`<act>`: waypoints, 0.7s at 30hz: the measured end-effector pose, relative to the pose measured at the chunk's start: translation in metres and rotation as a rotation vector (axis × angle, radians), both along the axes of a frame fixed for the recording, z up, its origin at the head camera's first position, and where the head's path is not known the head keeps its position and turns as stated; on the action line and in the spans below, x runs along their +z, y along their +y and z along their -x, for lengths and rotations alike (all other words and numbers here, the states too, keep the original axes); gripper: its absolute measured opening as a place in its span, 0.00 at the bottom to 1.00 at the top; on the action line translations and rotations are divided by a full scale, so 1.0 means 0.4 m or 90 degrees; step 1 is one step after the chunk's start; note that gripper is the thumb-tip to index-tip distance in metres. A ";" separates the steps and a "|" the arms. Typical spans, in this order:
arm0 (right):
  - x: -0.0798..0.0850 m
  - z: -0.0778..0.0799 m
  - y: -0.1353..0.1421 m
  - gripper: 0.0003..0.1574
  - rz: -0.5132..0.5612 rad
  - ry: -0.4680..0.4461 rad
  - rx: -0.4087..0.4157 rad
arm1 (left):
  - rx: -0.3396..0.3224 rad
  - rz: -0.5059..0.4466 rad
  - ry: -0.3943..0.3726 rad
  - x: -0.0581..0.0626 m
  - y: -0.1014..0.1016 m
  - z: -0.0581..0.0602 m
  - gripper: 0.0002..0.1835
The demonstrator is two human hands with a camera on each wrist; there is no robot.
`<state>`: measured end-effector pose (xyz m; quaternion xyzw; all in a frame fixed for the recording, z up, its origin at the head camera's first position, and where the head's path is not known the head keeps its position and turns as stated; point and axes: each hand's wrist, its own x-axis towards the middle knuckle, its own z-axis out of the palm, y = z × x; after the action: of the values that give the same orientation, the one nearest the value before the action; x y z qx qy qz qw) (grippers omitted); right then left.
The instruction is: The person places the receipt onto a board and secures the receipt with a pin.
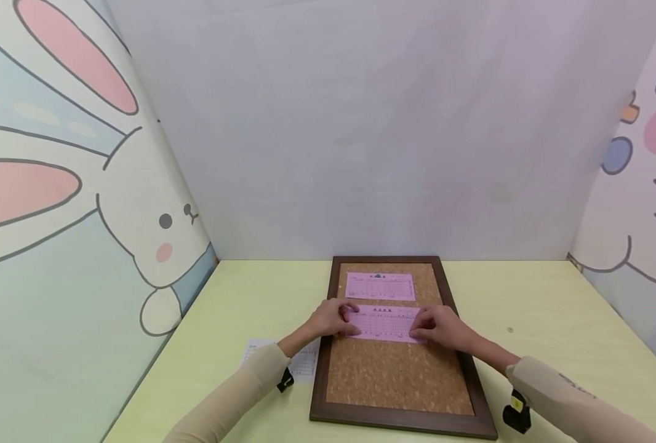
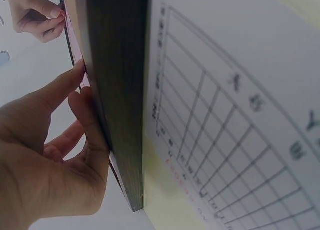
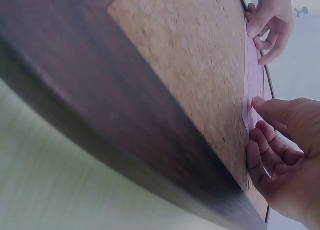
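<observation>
Pink form (image 1: 386,323) is lying flat on a dark-framed corkboard (image 1: 400,381), nearer the person than a second pink form (image 1: 380,287). The left hand (image 1: 330,318) is resting on its left edge, fingers parted and gently bent. The right hand (image 1: 444,326) is bending over the right edge, thumb and finger pinching a small red piece (image 2: 63,12), too tiny to name. Both pink forms are showing printed headings and grids, too small to read; a green spot (image 1: 378,275) is marking the second heading. Left of the board, a white form (image 2: 225,115) is lying on the table (image 1: 527,307), bearing blurred characters and reddish digits.
</observation>
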<state>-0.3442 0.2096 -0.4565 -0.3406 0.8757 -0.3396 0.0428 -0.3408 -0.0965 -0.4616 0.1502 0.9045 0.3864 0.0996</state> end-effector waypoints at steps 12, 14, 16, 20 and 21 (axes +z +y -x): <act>-0.019 -0.015 -0.009 0.05 0.016 0.027 0.081 | 0.003 -0.002 -0.009 -0.002 0.002 0.001 0.21; -0.019 -0.012 -0.005 0.04 0.010 0.019 0.073 | 0.003 0.000 -0.008 -0.003 0.002 0.002 0.21; -0.017 -0.008 -0.001 0.03 0.005 0.011 0.068 | 0.003 0.003 -0.007 -0.002 0.001 0.002 0.21; -0.011 0.002 0.005 0.03 -0.004 0.012 0.064 | 0.004 0.003 -0.002 0.002 0.001 0.002 0.21; -0.010 0.003 0.006 0.03 -0.007 0.012 0.061 | 0.004 0.004 -0.001 0.003 0.002 0.002 0.21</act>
<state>-0.3456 0.2119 -0.4603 -0.3851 0.8606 -0.3292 0.0525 -0.3417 -0.0959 -0.4603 0.1469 0.9061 0.3841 0.0998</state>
